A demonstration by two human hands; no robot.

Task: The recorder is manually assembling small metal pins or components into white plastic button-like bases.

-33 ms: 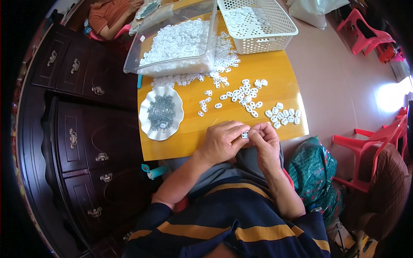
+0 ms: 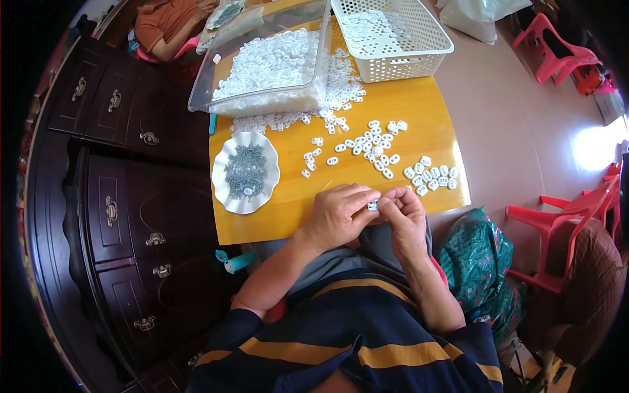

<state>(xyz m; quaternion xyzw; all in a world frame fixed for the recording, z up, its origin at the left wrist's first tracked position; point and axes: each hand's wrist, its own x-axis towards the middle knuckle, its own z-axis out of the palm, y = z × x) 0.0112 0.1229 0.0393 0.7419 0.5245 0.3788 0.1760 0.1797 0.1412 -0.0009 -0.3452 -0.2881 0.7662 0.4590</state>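
Over the table's near edge, my left hand (image 2: 342,213) and my right hand (image 2: 405,216) meet, fingertips closed on one small white plastic piece with dark holes (image 2: 373,205). My fingers cover much of it. Just beyond my hands lies a loose group of similar white oval pieces (image 2: 377,141). Right of them, a tighter cluster of white pieces with dark marks (image 2: 433,174) sits near the table's right edge. To the left, a white scalloped dish (image 2: 221,171) holds a heap of small grey metal screws or pins (image 2: 245,167).
A clear plastic bin (image 2: 262,98) full of white pieces and a white perforated basket (image 2: 406,67) stand at the far side of the yellow table (image 2: 288,209). Dark drawers line the left. A green bag (image 2: 475,255) and red stools flank the right. Another person (image 2: 164,29) sits far left.
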